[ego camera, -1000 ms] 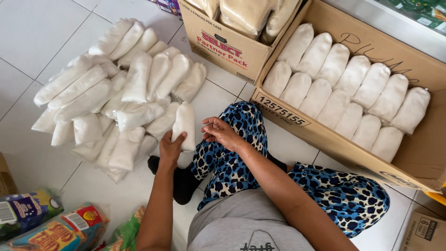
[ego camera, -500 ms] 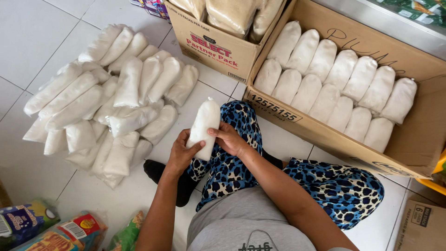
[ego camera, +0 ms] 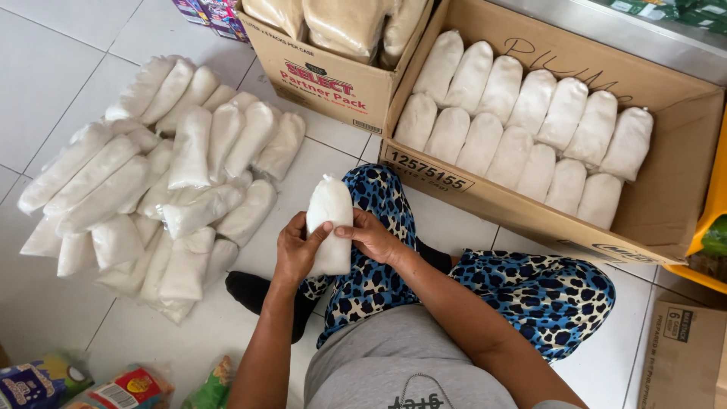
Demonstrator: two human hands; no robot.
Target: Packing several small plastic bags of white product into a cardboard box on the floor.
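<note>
Head view: left hand (ego camera: pixel 297 251) & right hand (ego camera: pixel 371 236) clasping clear soft plastic pouch of white granules (ego camera: pixel 330 220), upright, left of big cardboard box (ego camera: pixel 666 189). Prob. hefty, saggy; best gripped round middle w/ both palms.

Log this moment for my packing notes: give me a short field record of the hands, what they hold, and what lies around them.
left hand: grips the white bag from its left side
right hand: fingers on the bag's right side
bag pose: upright, above the knee
pile of white bags: on the tiled floor, left of the hands
large cardboard box: two rows of white bags standing inside
smaller box: holds tan bags
</note>
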